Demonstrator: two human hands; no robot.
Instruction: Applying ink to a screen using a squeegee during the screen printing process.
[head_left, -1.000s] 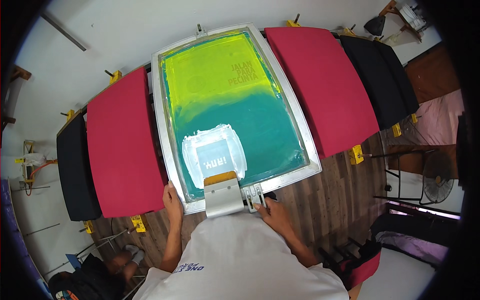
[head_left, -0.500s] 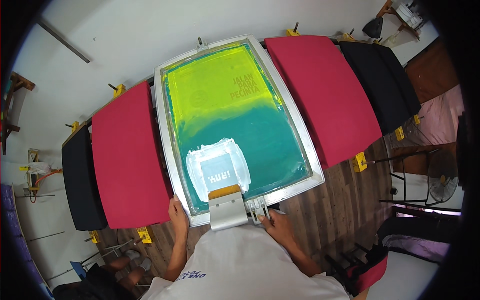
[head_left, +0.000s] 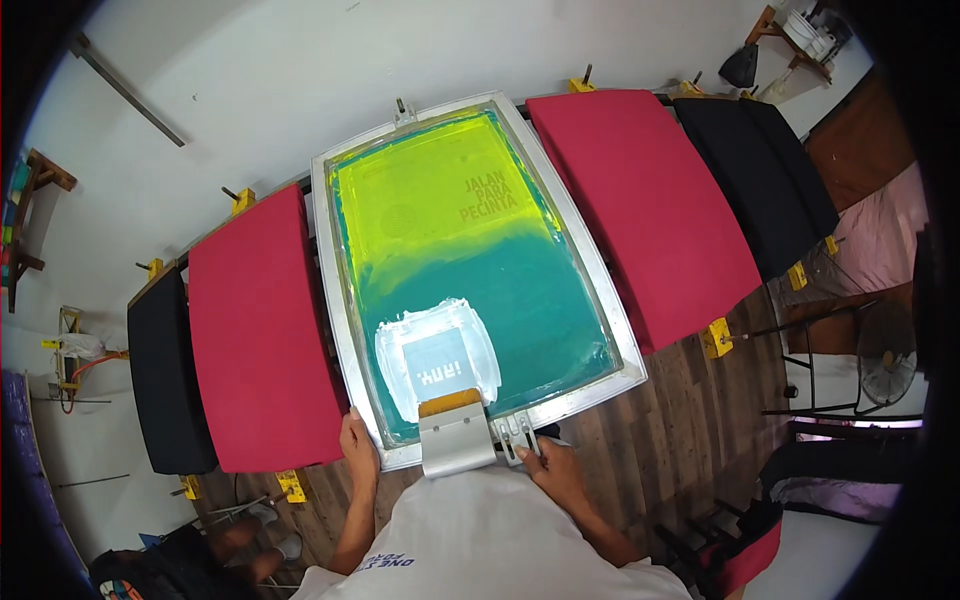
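A screen printing frame [head_left: 632,376] with a pale metal rim lies in front of me. Its teal mesh carries yellow-green ink in the far half and a patch of white ink [head_left: 480,350] in the near left part. On the near end, against my shirt, rests a squeegee [head_left: 457,442] with a metal handle and an amber blade touching the white ink. My left hand [head_left: 360,450] is closed on the frame's near left edge. At the slotted metal bracket on the near side, my right hand [head_left: 552,470] grips the frame, its thumb on top and its other fingers partly hidden.
Red fabric-covered boards [head_left: 258,340] flank the frame, with black ones [head_left: 165,385] beyond. Yellow clamps [head_left: 717,338] hold their ends. A standing fan [head_left: 886,355] is at right. Another person's legs [head_left: 262,550] show at lower left, above the wood floor [head_left: 660,430].
The whole scene sits a little lower in the picture as my head view tilts. Both hands keep their places on the frame. The person at lower left has shifted slightly.
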